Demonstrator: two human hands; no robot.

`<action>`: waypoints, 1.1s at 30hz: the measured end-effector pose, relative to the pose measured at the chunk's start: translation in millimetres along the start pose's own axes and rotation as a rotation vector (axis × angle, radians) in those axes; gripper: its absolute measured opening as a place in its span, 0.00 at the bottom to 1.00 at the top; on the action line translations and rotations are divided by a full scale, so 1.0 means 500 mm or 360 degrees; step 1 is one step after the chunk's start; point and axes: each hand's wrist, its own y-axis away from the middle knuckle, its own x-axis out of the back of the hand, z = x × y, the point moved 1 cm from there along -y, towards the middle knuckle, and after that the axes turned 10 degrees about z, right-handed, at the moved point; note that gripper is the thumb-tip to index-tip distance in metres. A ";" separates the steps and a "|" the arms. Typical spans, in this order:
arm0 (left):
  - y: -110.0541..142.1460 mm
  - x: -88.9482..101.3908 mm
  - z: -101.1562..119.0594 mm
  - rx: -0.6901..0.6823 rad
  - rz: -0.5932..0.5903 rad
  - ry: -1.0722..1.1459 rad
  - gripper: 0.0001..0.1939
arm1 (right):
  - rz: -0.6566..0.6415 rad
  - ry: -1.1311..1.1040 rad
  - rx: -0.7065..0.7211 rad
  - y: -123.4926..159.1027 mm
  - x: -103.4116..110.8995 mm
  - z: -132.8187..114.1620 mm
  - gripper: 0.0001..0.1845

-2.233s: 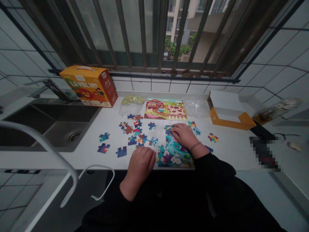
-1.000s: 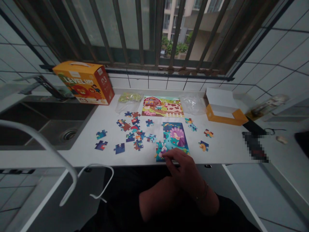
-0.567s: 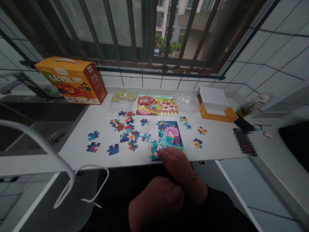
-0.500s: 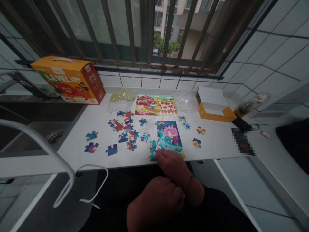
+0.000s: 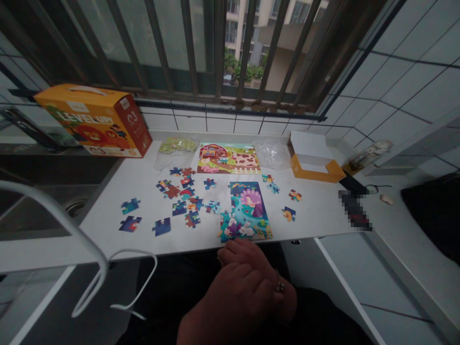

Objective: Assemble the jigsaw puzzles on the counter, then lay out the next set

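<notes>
Just in front of the part-built puzzle [image 5: 247, 211] on the counter [image 5: 316, 218], my head view shows the right hand [image 5: 247, 253] loosely curled, overlapped by the half-closed left hand [image 5: 235, 297]; I cannot tell whether either grips anything. Loose pieces [image 5: 162, 227] flank the puzzle.

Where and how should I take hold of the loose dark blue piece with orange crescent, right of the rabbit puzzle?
Pinch the dark blue piece by two opposite edges, probably with the right hand coming from above. It lies flat on the counter and looks thin, so its edges offer the grip; it is apart from the rabbit puzzle, leaving room.
</notes>
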 end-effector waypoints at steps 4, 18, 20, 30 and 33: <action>0.007 -0.003 -0.038 0.0102 0.0157 -0.0024 0.14 | 0.0076 0.0050 -0.0060 -0.018 0.036 0.054 0.07; 0.054 -0.051 -0.272 0.0687 0.0137 -0.0611 0.12 | 0.0135 0.0107 -0.0229 0.037 0.059 0.160 0.25; 0.057 -0.053 -0.278 0.0697 0.0122 -0.0615 0.13 | 0.0099 0.0110 -0.0246 0.042 0.056 0.161 0.24; 0.060 -0.058 -0.278 0.0690 0.0139 -0.0558 0.16 | 0.0083 0.0108 -0.0252 0.050 0.058 0.169 0.24; 0.062 -0.058 -0.277 0.0661 0.0094 -0.0549 0.18 | 0.0114 0.0124 -0.0227 0.051 0.056 0.172 0.24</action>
